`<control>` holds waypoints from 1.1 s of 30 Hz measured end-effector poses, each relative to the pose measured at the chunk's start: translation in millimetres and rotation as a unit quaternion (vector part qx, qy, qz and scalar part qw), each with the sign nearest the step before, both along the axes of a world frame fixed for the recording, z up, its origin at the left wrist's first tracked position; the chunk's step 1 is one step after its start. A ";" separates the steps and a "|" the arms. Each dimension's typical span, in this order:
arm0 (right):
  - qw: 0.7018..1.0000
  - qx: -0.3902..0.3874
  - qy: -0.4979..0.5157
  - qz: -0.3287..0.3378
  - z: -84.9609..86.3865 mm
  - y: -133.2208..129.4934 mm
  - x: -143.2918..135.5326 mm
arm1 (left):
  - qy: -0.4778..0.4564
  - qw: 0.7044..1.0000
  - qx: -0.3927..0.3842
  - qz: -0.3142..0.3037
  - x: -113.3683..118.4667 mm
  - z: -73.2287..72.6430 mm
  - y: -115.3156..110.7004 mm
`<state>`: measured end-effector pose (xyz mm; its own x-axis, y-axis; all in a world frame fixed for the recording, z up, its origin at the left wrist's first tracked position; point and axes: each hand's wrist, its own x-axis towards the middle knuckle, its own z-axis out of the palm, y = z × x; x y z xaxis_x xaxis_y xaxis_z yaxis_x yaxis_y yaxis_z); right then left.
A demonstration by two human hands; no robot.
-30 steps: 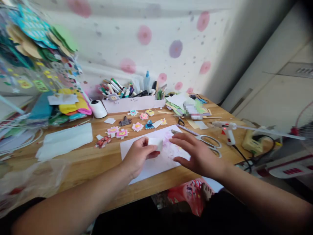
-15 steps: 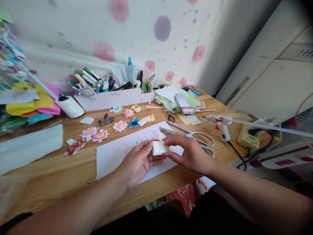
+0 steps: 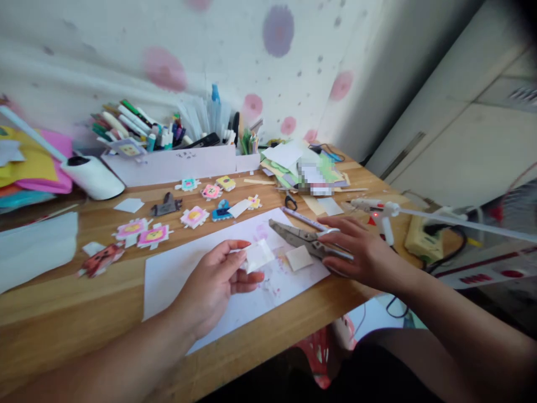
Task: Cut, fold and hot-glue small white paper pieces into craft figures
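Note:
My left hand (image 3: 222, 274) pinches a small white square piece (image 3: 258, 254) with a glossy surface between thumb and fingers, above a large white paper sheet (image 3: 176, 274). My right hand (image 3: 356, 246) is at the handles of the scissors (image 3: 293, 235), its fingers curled over the loops, which are partly hidden. The scissor blades lie over the sheet and point left. Just below them, a second small white square (image 3: 299, 258) rests on the sheet, apart from both hands.
Small coloured paper cutouts (image 3: 195, 216) lie behind and left of the sheet. A pen box (image 3: 176, 162) and a pile of paper scraps (image 3: 289, 159) stand along the wall. At right are a glue gun (image 3: 380, 215) with its cord and a power strip (image 3: 428, 238).
My hands have parted. The left keeps one white square, while another now lies on the sheet. My right hand has moved right onto the scissors' handles. The view has shifted slightly.

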<state>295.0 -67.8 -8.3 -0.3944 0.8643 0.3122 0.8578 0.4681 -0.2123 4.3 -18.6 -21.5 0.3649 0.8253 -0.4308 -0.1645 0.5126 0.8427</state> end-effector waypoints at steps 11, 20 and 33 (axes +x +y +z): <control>0.883 0.017 0.008 -0.469 -6.1 -34.4 78.2 | -0.042 0.998 0.009 0.035 3.1 -0.9 -4.9; 0.867 -0.017 0.022 -0.497 -20.3 1.4 76.4 | -0.032 0.999 0.037 0.000 -0.2 2.4 -10.2; 0.846 0.008 0.345 -0.406 6.7 -14.5 30.1 | -0.091 0.995 0.044 0.016 0.9 -2.7 -8.4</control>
<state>325.1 -82.3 -1.6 0.6076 0.7571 0.2399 0.5728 -0.2085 -0.7927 5.2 -27.0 -24.1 0.4037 0.8694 -0.2850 -0.3329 0.4297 0.8394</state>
